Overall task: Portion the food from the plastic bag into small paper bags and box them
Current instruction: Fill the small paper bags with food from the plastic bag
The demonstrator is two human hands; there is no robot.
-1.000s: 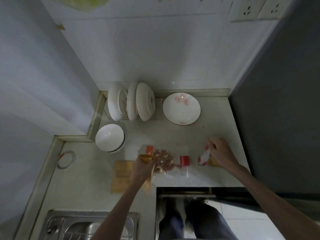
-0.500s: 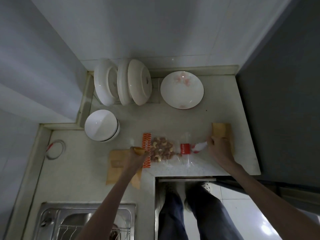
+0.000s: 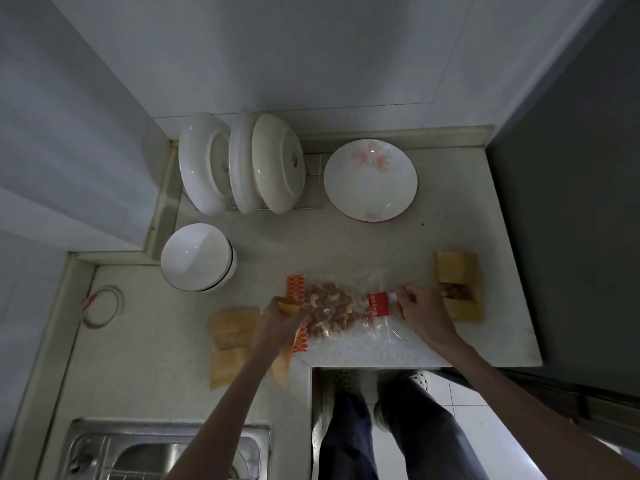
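Speckled pale stone bench (image 3: 346,251) carries a crinkly clear plastic bag (image 3: 339,308) of knobbly nuts at its front edge. Left hand (image 3: 282,318) pinches a flat tan paper bag (image 3: 285,341) beside it; right hand (image 3: 424,311) pinches the bag's red-labelled end, touching an open cardboard box (image 3: 457,287).

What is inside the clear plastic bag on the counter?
The clear plastic bag holds mixed nuts, pale cashews among reddish-brown ones. The left hand covers the bag's left end, so what lies there is hidden.
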